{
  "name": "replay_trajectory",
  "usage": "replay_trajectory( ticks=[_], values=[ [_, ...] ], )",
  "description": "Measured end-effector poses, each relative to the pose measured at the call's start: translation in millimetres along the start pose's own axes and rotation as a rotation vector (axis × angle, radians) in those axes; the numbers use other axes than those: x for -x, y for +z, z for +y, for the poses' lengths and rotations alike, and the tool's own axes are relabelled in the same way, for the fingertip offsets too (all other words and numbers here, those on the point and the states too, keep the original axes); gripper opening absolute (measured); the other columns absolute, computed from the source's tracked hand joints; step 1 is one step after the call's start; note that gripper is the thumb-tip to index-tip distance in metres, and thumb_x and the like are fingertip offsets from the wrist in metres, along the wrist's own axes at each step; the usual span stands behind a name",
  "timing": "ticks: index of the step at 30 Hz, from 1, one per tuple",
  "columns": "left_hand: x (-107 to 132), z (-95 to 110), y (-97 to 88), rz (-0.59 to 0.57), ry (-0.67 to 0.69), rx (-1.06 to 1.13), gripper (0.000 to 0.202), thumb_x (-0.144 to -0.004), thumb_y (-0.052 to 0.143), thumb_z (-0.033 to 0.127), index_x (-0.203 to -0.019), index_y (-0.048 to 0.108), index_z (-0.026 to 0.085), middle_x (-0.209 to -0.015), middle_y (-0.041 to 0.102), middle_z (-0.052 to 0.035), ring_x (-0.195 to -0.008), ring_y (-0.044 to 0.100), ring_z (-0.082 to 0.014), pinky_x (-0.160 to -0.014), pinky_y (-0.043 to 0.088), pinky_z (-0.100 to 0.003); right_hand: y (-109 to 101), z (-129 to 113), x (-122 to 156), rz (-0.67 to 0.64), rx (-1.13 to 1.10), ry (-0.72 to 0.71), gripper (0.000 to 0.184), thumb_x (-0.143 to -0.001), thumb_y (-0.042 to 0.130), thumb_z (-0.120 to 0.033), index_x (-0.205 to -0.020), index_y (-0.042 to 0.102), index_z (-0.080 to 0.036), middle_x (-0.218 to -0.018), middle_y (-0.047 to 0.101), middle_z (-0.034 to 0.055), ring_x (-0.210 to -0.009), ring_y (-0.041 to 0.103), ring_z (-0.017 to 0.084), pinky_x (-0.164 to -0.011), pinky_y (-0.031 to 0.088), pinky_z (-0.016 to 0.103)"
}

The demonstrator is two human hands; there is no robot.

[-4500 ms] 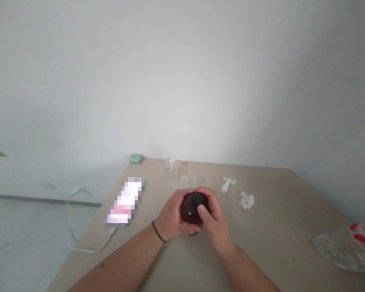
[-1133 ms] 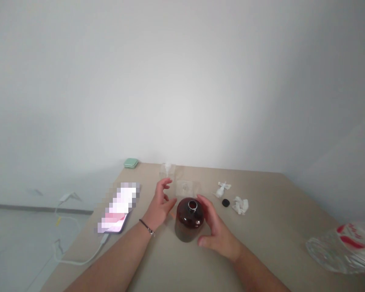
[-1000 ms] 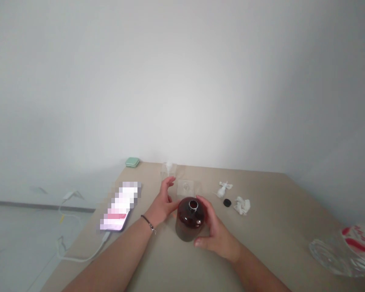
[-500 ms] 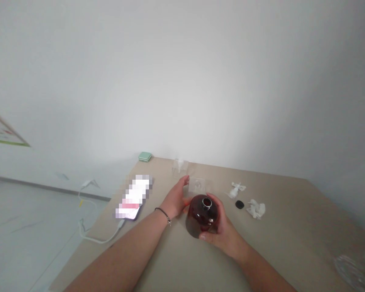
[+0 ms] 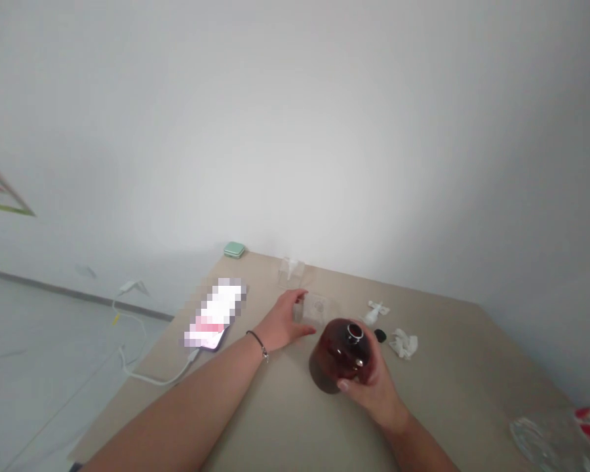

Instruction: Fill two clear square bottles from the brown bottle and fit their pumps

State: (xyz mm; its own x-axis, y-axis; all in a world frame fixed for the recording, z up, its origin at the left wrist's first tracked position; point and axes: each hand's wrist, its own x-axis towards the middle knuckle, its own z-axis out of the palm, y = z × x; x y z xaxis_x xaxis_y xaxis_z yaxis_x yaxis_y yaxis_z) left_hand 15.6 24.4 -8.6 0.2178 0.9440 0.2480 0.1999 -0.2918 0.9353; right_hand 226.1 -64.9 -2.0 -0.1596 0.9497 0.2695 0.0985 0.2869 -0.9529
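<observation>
My right hand (image 5: 376,387) is wrapped round a dark reddish-brown, glossy round bottle (image 5: 334,360) with a short, narrow neck. The bottle's uncapped mouth tips toward the right, and its base looks close to the table. To its left, my left hand (image 5: 288,321), with a dark bracelet at the wrist, has thumb and fingers spread about the left end of a clear plastic box (image 5: 317,309). Whether the fingers touch that box I cannot tell. Just beyond the bottle lies a small black disc (image 5: 380,335), partly beside my right fingers.
A lit phone (image 5: 216,314) with a white cable (image 5: 155,380) lies at left. Behind are a green case (image 5: 234,250) and a clear holder (image 5: 291,272) with something white. Crumpled tissue (image 5: 404,344), a white piece (image 5: 375,313) and a clear plastic item (image 5: 545,439) are on the right.
My right hand has moved the bottle right and tilted it more. The left thumb, earlier behind the bottle's edge, now shows apart from it. The view has shifted slightly.
</observation>
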Motion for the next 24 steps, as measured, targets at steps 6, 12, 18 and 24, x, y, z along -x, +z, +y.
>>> replay_trajectory(
  ticks=[6, 12, 18, 24],
  values=[
    [9.7, 5.3, -5.5, -0.093, 0.039, 0.026, 0.074, -0.06, 0.086, 0.023, -0.124, 0.052, 0.019, -0.116, 0.059, -0.0075, -0.107, 0.059, -0.0269, -0.097, 0.047, -0.047, -26.1, -10.9, 8.2, 0.153, 0.203, -0.081, 0.086, -0.072, 0.071, -0.064, -0.143, 0.035, -0.029, -0.14, 0.052, 0.0167, -0.128, 0.054, 0.035, -0.105, 0.045, 0.055],
    [20.2, 13.8, -12.1, -0.259, 0.094, -0.024, 0.078, -0.055, 0.089, 0.027, -0.122, 0.05, 0.02, -0.115, 0.06, -0.0086, -0.107, 0.059, -0.0283, -0.097, 0.047, -0.047, -48.1, -32.6, 13.6, 0.12, 0.339, -0.082, 0.08, -0.073, 0.074, -0.058, -0.14, 0.039, -0.03, -0.139, 0.053, 0.0169, -0.126, 0.055, 0.035, -0.101, 0.048, 0.055],
    [28.3, 25.8, -18.6, -0.333, 0.138, -0.108, 0.072, -0.056, 0.086, 0.031, -0.117, 0.049, 0.02, -0.11, 0.059, -0.0078, -0.103, 0.058, -0.0281, -0.095, 0.047, -0.046, -59.7, -36.8, 15.0, 0.039, 0.338, -0.032, 0.081, -0.074, 0.077, -0.045, -0.141, 0.036, -0.029, -0.14, 0.052, 0.0169, -0.126, 0.056, 0.034, -0.1, 0.049, 0.052],
    [33.6, 25.9, -20.2, -0.345, 0.219, 0.038, 0.072, -0.065, 0.08, 0.038, -0.124, 0.042, 0.021, -0.111, 0.058, -0.0067, -0.094, 0.059, -0.0232, -0.085, 0.051, -0.038, -65.3, -47.5, 11.1, -0.092, 0.606, -0.112, 0.079, -0.073, 0.076, -0.038, -0.142, 0.039, -0.028, -0.137, 0.055, 0.0136, -0.122, 0.058, 0.033, -0.102, 0.048, 0.047]
  ],
)
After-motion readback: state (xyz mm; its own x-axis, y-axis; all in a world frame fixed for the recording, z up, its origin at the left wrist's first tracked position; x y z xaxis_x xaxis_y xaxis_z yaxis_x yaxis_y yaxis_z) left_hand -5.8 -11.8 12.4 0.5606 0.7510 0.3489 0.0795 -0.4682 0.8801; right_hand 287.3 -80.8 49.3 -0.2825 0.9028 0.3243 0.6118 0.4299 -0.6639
